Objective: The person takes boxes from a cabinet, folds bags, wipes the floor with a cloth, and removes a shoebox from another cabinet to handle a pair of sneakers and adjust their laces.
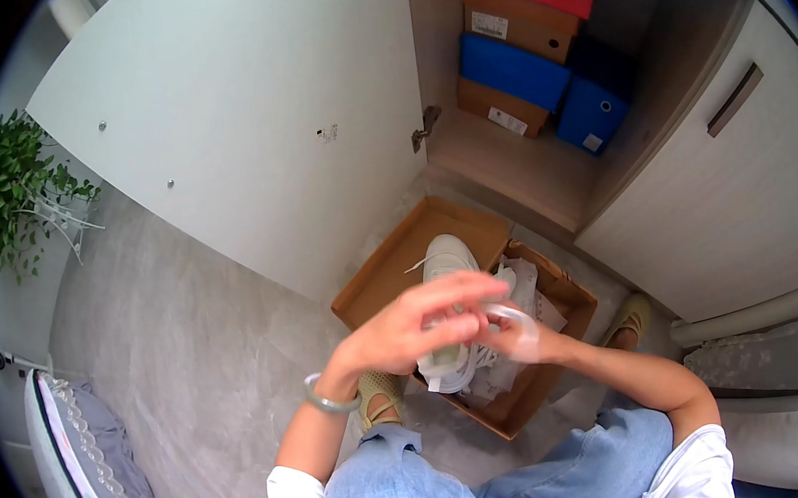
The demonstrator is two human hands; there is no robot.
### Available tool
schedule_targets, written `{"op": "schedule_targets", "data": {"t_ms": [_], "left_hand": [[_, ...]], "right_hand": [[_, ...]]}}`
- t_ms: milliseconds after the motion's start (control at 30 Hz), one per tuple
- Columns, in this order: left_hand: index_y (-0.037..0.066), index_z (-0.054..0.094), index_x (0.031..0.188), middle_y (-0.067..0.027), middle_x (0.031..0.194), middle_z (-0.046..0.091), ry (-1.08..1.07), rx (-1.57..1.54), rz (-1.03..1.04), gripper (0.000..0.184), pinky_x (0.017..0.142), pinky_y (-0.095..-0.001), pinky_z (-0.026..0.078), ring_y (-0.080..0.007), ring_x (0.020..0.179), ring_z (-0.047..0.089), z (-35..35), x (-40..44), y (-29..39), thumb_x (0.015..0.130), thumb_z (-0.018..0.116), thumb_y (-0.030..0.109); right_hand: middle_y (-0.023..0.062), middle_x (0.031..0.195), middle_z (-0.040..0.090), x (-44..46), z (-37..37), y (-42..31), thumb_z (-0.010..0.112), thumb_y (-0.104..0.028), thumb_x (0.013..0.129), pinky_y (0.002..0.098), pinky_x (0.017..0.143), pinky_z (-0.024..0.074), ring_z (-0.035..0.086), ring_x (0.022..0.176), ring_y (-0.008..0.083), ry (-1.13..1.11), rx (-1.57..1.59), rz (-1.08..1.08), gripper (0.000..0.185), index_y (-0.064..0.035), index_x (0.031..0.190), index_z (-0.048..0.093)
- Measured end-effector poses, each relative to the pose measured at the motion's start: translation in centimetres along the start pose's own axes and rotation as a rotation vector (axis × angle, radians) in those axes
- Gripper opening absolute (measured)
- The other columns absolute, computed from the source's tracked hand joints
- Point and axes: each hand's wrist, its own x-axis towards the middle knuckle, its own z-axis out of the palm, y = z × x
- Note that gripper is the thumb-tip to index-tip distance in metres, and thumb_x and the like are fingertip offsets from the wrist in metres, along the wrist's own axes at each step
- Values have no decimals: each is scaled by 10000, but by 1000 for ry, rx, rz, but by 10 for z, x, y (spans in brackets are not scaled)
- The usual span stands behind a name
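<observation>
My left hand is over an open brown shoebox, its fingers apart and slightly blurred. Close by on its right is my right hand, near a pale, whitish band or strip; its fingers are partly hidden behind the left hand. Below both hands a white shoe shows in part. Another white shoe rests toward the box lid, with a lace hanging out to its left. White tissue paper lies in the box.
An open cabinet holds stacked shoeboxes, including a blue one. Its white door swings out to the left. A plant and a cushion are at the left. My feet flank the shoebox.
</observation>
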Motion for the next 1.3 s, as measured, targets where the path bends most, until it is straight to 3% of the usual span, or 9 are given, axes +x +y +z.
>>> {"op": "schedule_targets", "data": {"t_ms": [133,200,433,500,600,867,1033,1133,1300], "left_hand": [[30,641,1199,-121,1366,515,117,480,76,327,970,-369,446,-257,1119,559,-33,31,-73,889,539,21],[59,655,1150,-69,1327,547,-203,1195,137,355,977,-364,434,-249,1155,534,-41,30,-89,805,581,20],[72,663,945,-34,1209,590,-200,1423,241,176,937,-377,444,-247,1117,538,-56,24,-81,777,655,122],[68,664,932,-56,1104,603,256,1201,249,140,875,-377,480,-250,1034,577,-43,13,-79,815,675,144],[50,655,936,-82,1043,598,112,905,-40,139,794,-379,508,-264,929,608,-33,-12,-85,848,688,153],[12,649,1005,-125,1074,563,311,845,18,152,847,-363,481,-282,983,592,3,-27,-110,918,616,132],[12,620,973,-62,1052,552,360,-126,-118,261,940,-378,429,-212,1006,559,12,-28,-134,1004,496,240],[30,587,972,-49,1026,544,515,-738,-51,273,939,-362,431,-196,990,550,-1,-37,-124,1025,464,267],[37,540,976,-60,950,564,531,-470,40,301,912,-345,452,-169,939,570,-2,-39,-84,1049,412,300]], "right_hand": [[25,832,610,-1,-31,20,446,-337,1018,287,788,419,517,804,121,-22,171,-6,358,-55,861,601],[42,820,591,-4,-36,25,394,-341,1033,293,806,409,505,801,140,-33,223,39,391,-54,851,586],[47,835,620,-12,-49,49,397,-326,1030,280,763,438,551,776,133,-71,441,95,354,-45,952,599],[56,891,650,-14,-48,48,402,-308,1026,284,759,452,577,794,132,154,579,190,360,-8,1130,572],[66,985,673,-10,-38,38,450,-309,1009,284,752,463,599,829,130,344,596,238,425,12,1285,492],[64,1034,624,2,-2,52,640,-256,917,295,750,481,597,816,159,215,-31,111,323,-36,1152,623],[87,941,556,6,10,55,697,-184,854,312,726,479,572,793,209,348,-477,-149,279,-11,1062,631],[71,962,560,10,8,63,642,-200,902,303,764,472,577,806,191,354,-360,-145,226,4,998,626],[28,883,578,18,0,64,530,-225,976,287,797,461,577,834,145,303,202,-110,233,-18,942,632]]}}
